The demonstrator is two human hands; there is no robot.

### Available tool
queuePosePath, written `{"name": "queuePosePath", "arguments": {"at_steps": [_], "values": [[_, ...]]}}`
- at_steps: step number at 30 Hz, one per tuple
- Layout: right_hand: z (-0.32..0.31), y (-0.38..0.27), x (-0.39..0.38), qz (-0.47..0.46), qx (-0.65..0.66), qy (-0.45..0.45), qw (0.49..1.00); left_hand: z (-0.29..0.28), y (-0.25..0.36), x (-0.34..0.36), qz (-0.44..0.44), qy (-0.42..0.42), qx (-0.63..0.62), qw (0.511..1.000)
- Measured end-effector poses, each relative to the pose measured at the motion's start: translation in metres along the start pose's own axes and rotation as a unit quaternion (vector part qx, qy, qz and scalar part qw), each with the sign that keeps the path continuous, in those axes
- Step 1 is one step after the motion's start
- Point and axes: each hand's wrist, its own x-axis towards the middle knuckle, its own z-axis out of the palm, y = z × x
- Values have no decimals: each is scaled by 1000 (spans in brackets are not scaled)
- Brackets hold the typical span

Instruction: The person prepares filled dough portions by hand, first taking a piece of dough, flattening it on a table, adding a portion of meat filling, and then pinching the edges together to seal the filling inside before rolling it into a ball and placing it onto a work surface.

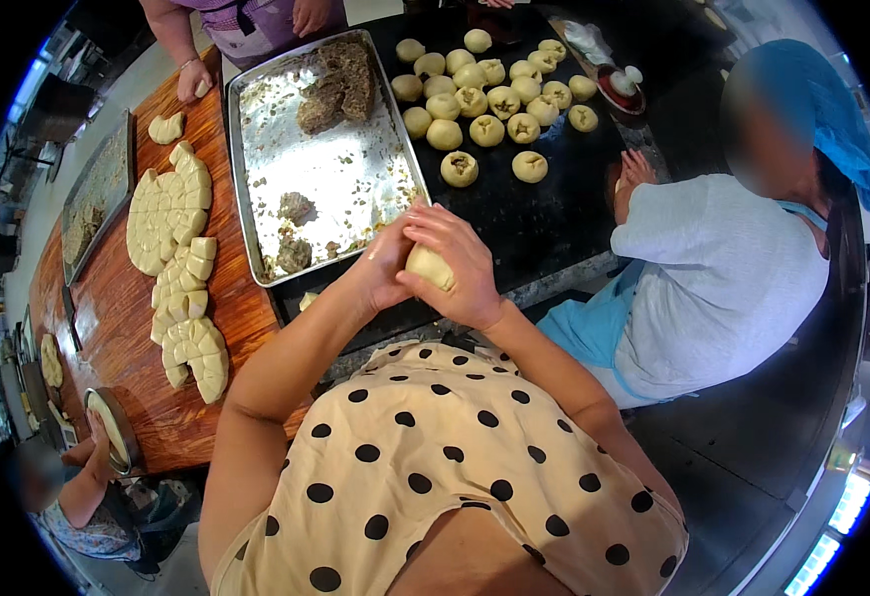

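Between my two palms sits a pale dough ball [431,267], partly covered by my fingers. My left hand [391,260] cups it from the left, and my right hand [460,260] wraps over its top and right side. Both hands are just off the near right corner of a metal tray [325,179]. On that tray lie a big lump of brown filling [340,89] and smaller clumps [296,207] of it. Beyond my hands, several filled dough balls [486,129] rest on a black surface, some with pleated tops showing filling.
Cut dough pieces [169,214] lie in joined rows on the reddish wooden table [107,328] at left, near another tray [100,199]. A co-worker in a blue cap [723,268] stands close on my right. Another person in purple [246,30] stands across; a third holds a round pan [122,442] at lower left.
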Motion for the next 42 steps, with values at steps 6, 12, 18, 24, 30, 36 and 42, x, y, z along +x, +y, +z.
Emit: {"name": "queuePosePath", "arguments": {"at_steps": [6, 12, 18, 24, 30, 36, 42], "values": [[31, 21, -18, 42, -33, 104, 993, -35, -43, 32, 145, 95, -56, 983], [39, 32, -30, 13, -28, 132, 991, -133, -82, 74, 185, 81, -80, 976], [37, 42, -36, 41, 1, 141, 989, -74, -73, 64, 132, 141, -100, 976], [30, 57, -26, 57, 22, 149, 987, -55, -62, 69, 105, 158, -99, 977], [33, 67, -25, 67, 38, 137, 988, -43, -56, 68, 96, 175, -113, 973], [32, 75, -21, 44, 5, 116, 992, -125, -77, 111, 173, 252, -100, 947], [36, 74, -11, 48, 23, 103, 993, -96, -67, 114, 187, 247, -91, 947]]}}
